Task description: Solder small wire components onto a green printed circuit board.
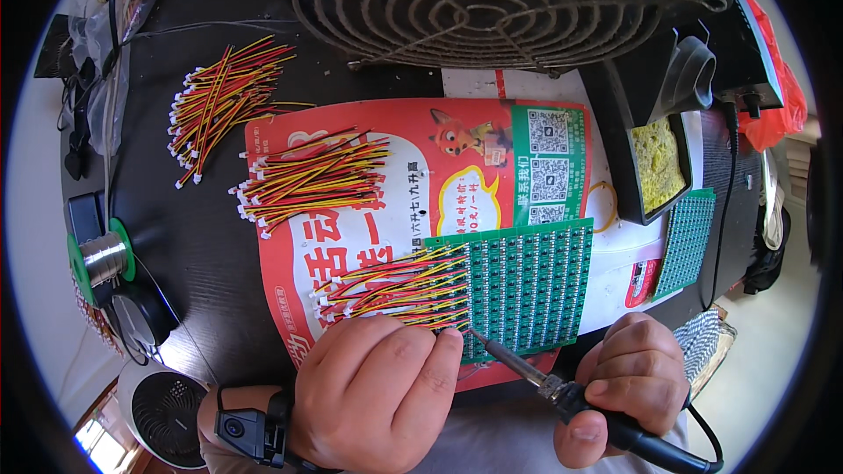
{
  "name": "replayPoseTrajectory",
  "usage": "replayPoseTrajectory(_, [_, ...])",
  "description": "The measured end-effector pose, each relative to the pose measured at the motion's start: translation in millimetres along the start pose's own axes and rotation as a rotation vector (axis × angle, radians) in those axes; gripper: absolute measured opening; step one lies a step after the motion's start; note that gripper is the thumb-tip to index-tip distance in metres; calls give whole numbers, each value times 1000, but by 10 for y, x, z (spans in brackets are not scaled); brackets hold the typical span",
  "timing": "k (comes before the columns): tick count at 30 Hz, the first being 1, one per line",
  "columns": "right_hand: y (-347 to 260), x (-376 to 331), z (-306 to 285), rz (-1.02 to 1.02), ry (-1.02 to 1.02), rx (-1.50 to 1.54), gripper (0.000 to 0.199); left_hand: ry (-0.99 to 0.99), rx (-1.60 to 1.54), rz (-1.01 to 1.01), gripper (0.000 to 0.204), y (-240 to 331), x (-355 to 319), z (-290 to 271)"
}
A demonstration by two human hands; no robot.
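Note:
A soldering iron (562, 391) is gripped in my right hand (639, 377), fingers wrapped round its black handle. Its tip meets the lower edge area of a green circuit board (531, 290), close to my left fingertips. My left hand (382, 391) is closed in a pinch at the board's near left corner; what lies between its fingers is hidden. Red, black and yellow lead wires (395, 285) with white connectors lie across the board's left side, their ends lined up along one column of pads. The board rests on a red printed sheet (281, 272).
Two piles of connector wires (316, 180) lie at the left, one on the sheet. A solder spool (104, 259) stands at far left. A fan grille (474, 13) spans the back. At right are an iron stand with yellow sponge (657, 167) and another green board (687, 241).

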State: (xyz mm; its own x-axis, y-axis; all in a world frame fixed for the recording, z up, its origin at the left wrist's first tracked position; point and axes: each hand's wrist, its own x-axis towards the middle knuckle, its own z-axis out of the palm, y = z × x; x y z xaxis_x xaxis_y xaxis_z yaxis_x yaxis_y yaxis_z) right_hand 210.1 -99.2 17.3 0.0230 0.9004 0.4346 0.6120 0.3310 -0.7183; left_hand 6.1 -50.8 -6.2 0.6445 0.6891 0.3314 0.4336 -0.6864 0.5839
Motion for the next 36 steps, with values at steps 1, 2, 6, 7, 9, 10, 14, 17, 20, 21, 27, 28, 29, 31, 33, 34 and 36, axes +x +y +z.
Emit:
replayPoseTrajectory(1, [11,-2,-4,8,-8,-4,25,-1,-5,2,26,-16,4,23])
replayPoseTrajectory(2, [25,-5,-9,17,-16,-9,25,-1,-11,3,26,-33,9,51])
replayPoseTrajectory(6, [-20,9,4,-26,1,17,25,12,29,-10,27,28,-28,-31])
replayPoseTrajectory(7, [-17,-10,28,-40,37,24,25,15,32,-11,27,33,-39,-35])
replayPoseTrajectory(9, [33,-47,71,-49,131,27,26,15,15,-11,28,17,-10,4])
replayPoseTrajectory(10, [45,-53,75,-49,157,27,26,16,7,-12,28,10,1,21])
replayPoseTrajectory(14, [67,-45,86,-80,178,53,27,18,15,-27,28,58,72,-7])
replayPoseTrajectory(17, [83,-45,100,-135,207,60,26,62,45,22,28,15,24,15])
replayPoseTrajectory(20, [91,-44,134,-162,245,50,25,101,52,27,28,-19,-13,83])
replayPoseTrajectory(21, [106,-51,136,-162,246,48,25,109,43,28,27,-24,-2,87])
replayPoseTrajectory(27, [85,-37,146,-163,260,88,24,248,74,-97,23,-51,100,-318])
replayPoseTrajectory(28, [82,-33,172,-160,270,83,24,213,159,-208,19,-87,138,-464])
replayPoseTrajectory(29, [72,-42,142,-140,253,68,24,241,206,-333,19,-170,136,-472])
replayPoseTrajectory(31, [45,-85,32,-85,195,54,25,285,259,-464,19,-320,143,-435])
replayPoseTrajectory(33, [30,-112,-23,-55,154,65,25,318,301,-486,19,-383,145,-449])
replayPoseTrajectory(34, [26,-114,-30,-57,154,57,26,323,301,-473,19,-395,148,-441])
replayPoseTrajectory(36, [24,-98,11,-76,194,42,26,328,297,-450,19,-396,152,-419])
